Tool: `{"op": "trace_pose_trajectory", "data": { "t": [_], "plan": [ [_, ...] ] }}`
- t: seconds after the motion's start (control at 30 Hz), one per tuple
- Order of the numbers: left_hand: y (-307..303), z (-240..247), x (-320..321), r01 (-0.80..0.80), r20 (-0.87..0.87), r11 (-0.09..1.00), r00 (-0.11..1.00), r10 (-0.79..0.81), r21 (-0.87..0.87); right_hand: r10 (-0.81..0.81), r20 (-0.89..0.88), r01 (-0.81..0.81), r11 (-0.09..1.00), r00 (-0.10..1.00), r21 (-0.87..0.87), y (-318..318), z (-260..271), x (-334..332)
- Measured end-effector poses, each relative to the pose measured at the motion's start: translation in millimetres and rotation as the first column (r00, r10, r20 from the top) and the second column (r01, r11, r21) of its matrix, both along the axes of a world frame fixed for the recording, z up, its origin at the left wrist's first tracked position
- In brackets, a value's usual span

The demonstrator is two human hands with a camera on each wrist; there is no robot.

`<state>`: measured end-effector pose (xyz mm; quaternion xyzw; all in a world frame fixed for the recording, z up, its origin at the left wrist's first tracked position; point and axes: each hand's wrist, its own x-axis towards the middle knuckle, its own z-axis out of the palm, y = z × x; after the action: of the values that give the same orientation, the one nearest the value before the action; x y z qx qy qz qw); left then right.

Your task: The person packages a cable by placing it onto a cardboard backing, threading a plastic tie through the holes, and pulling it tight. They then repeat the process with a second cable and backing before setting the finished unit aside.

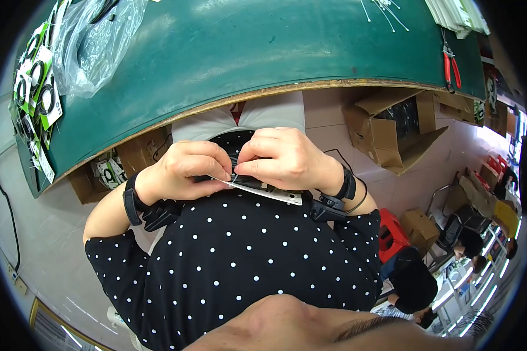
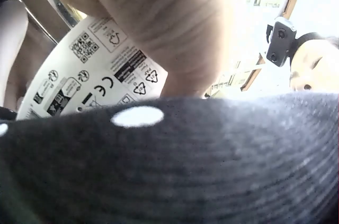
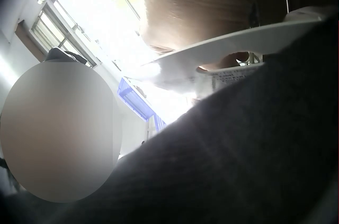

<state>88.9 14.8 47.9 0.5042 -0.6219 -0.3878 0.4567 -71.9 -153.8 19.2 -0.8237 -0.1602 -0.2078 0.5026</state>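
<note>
In front of the belly, a white printed packaging card [image 1: 281, 196] is held at a tilt between both hands. My left hand [image 1: 196, 165] pinches the card's near left part with thumb and fingers. Close against it, the right hand [image 1: 287, 158] has thumb and forefinger together on a thin white cable tie [image 1: 235, 176] at the card. Dark coiled cable shows partly between the hands, mostly hidden by fingers. The left wrist view shows the card's printed back [image 2: 100, 70] with a QR code and CE mark. In the right wrist view, the card [image 3: 222, 49] has a hanging slot.
A green table [image 1: 246, 52] lies ahead. Carded black cables [image 1: 38, 88] are piled at its left, beside a clear plastic bag [image 1: 93, 52]. White cable ties [image 1: 386, 9] and red-handled pliers [image 1: 451, 69] lie at the right. An open cardboard box [image 1: 386, 131] stands below the table edge.
</note>
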Motion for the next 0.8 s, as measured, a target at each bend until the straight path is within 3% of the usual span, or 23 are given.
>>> {"op": "trace_pose_trajectory", "data": {
  "t": [0.8],
  "plan": [
    [-4.5,0.4,-1.4,-0.039,-0.049,0.998,0.998,0.041,0.040,0.017,0.037,-0.020,0.996,0.999,0.084,1.1,-1.6,3.7]
  ]
}}
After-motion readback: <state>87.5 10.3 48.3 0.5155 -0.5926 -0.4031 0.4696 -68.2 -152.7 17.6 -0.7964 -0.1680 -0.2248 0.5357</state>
